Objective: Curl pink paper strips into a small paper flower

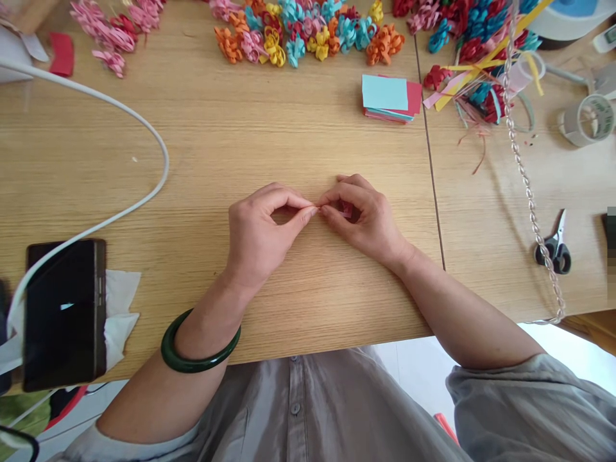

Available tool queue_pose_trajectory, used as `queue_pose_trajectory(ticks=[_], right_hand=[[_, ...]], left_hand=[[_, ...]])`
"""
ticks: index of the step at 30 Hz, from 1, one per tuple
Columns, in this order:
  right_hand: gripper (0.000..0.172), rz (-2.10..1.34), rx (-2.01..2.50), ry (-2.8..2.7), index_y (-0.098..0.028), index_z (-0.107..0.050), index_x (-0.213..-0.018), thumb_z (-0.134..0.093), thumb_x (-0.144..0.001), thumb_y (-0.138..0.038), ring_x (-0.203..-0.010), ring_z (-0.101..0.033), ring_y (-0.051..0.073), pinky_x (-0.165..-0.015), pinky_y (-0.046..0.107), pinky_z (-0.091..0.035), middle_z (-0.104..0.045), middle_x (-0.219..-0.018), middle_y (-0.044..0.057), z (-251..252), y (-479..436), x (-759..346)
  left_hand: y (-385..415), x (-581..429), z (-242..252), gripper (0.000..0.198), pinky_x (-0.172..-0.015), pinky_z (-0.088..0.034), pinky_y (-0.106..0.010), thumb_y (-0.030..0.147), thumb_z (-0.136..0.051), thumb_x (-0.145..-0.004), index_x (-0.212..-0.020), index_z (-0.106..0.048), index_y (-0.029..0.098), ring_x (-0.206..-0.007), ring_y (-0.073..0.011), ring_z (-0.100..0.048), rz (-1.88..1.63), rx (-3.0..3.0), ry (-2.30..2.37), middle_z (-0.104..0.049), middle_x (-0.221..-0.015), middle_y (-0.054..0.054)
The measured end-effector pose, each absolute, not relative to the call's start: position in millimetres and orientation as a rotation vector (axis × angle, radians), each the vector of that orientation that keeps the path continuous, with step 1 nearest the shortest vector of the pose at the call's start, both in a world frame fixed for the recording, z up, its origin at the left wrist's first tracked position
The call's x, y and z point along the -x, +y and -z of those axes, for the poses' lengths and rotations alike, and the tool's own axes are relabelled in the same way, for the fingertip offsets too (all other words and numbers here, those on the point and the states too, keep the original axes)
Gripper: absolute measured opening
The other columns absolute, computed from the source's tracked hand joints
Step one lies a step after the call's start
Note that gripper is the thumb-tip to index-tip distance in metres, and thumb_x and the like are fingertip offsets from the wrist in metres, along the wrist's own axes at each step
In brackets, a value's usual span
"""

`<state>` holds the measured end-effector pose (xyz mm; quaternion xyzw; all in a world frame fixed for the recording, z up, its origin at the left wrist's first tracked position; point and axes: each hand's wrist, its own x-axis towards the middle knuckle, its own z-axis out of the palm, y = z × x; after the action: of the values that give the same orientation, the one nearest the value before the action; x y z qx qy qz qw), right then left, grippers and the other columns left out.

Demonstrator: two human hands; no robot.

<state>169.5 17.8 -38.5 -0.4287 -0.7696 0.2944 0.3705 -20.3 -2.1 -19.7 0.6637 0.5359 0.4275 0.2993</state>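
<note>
Over the middle of the wooden table (202, 147), my left hand (264, 228) and my right hand (363, 215) meet fingertip to fingertip. Each is closed in a pinch of thumb and forefinger. What the left fingertips pinch is too small to make out. A bit of pink paper (346, 208) shows inside the curl of my right hand, mostly hidden by the fingers. Beyond the hands lies a stack of coloured paper cards (385, 93), light blue on top with red sticking out.
Curled paper flowers (308, 32) line the back edge, with pink ones (103, 32) at left. A phone (65, 314) and white cable (139, 115) are on the left. Right of the table seam are scissors (553, 247), a tape roll (590, 122) and a hanging beaded cord (522, 170).
</note>
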Motion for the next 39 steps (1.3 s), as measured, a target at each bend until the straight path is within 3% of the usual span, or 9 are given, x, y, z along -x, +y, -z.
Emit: queue_pose_trajectory(ticks=[7, 13, 20, 26, 30, 33, 35, 37, 39], right_hand=[[0.013, -0.702, 1.029, -2.018, -0.02, -0.075, -0.094, -0.062, -0.094, -0.02, -0.085, -0.061, 0.021, -0.102, 0.045, -0.052, -0.069, -0.075, 0.001, 37, 17, -171], [0.015, -0.714, 0.974, -2.028, -0.021, -0.075, -0.093, -0.061, -0.095, -0.02, -0.099, -0.066, 0.022, -0.101, 0.045, -0.053, -0.079, -0.099, 0.004, 34, 17, -171], [0.014, -0.727, 0.89, -2.048, -0.022, -0.077, -0.094, -0.066, -0.098, -0.027, -0.104, -0.065, 0.022, -0.097, 0.043, -0.052, -0.078, -0.108, 0.006, 33, 18, -171], [0.021, -0.759, 0.866, -2.03, -0.023, -0.077, -0.092, -0.068, -0.099, -0.041, -0.105, -0.063, 0.022, -0.095, 0.042, -0.052, -0.075, -0.109, 0.007, 32, 17, -172], [0.033, -0.886, 0.925, -1.993, -0.023, -0.076, -0.086, -0.067, -0.097, -0.053, -0.095, -0.06, 0.02, -0.092, 0.04, -0.052, -0.072, -0.096, 0.005, 29, 17, -172], [0.04, -0.963, 0.974, -1.933, -0.023, -0.075, -0.082, -0.064, -0.096, -0.059, -0.09, -0.06, 0.019, -0.095, 0.041, -0.051, -0.072, -0.088, 0.004, 29, 18, -172], [0.044, -0.986, 1.024, -1.846, -0.022, -0.075, -0.08, -0.065, -0.094, -0.062, -0.087, -0.06, 0.019, -0.094, 0.041, -0.051, -0.071, -0.084, 0.003, 29, 19, -172], [0.045, -1.022, 1.076, -1.74, -0.021, -0.074, -0.078, -0.067, -0.092, -0.064, -0.083, -0.06, 0.018, -0.09, 0.04, -0.052, -0.07, -0.081, 0.003, 28, 20, -172], [0.045, -1.079, 1.113, -1.632, -0.021, -0.072, -0.075, -0.07, -0.09, -0.064, -0.081, -0.06, 0.017, -0.085, 0.037, -0.052, -0.069, -0.078, 0.002, 26, 20, -171]], left_hand=[[-2, 21, 22, 0.01, -0.073, -0.054, -0.028, 0.015, -0.078, -0.081, -0.076, -0.074, 0.022, -0.076, -0.0151, -0.068, -1.109, -1.801, 1.44, -0.074, -0.081, 0.002], [-2, 21, 22, 0.014, -0.072, -0.053, -0.027, 0.01, -0.075, -0.081, -0.076, -0.069, 0.021, -0.075, -0.0142, -0.067, -1.104, -1.919, 1.444, -0.072, -0.079, 0.002], [-2, 23, 20, 0.015, -0.074, -0.053, -0.032, 0.012, -0.076, -0.083, -0.081, -0.066, 0.024, -0.084, -0.0187, -0.068, -1.041, -2.119, 1.463, -0.072, -0.086, 0.0], [-2, 24, 13, 0.016, -0.083, -0.057, -0.037, 0.02, -0.077, -0.088, -0.1, -0.068, 0.024, -0.099, -0.0242, -0.069, -1.004, -2.329, 1.496, -0.074, -0.104, -0.004], [-1, 25, 9, 0.034, -0.097, -0.056, -0.04, 0.026, -0.08, -0.088, -0.12, -0.067, 0.022, -0.112, -0.0267, -0.068, -1.061, -2.493, 1.449, -0.073, -0.118, -0.007], [-1, 24, 8, 0.055, -0.109, -0.053, -0.043, 0.023, -0.085, -0.082, -0.133, -0.063, 0.027, -0.123, -0.0277, -0.065, -1.06, -2.31, 1.377, -0.07, -0.129, -0.007], [-1, 23, 8, 0.066, -0.109, -0.054, -0.042, 0.026, -0.09, -0.077, -0.136, -0.062, 0.03, -0.122, -0.0268, -0.066, -1.105, -2.018, 1.31, -0.067, -0.134, -0.008], [-1, 21, 10, 0.062, -0.101, -0.06, -0.038, 0.033, -0.09, -0.078, -0.133, -0.063, 0.033, -0.111, -0.0236, -0.07, -1.156, -1.659, 1.292, -0.066, -0.135, -0.007], [-2, 19, 11, 0.04, -0.09, -0.063, -0.035, 0.043, -0.084, -0.084, -0.12, -0.07, 0.029, -0.097, -0.0201, -0.074, -1.156, -1.36, 1.29, -0.072, -0.122, -0.006]])
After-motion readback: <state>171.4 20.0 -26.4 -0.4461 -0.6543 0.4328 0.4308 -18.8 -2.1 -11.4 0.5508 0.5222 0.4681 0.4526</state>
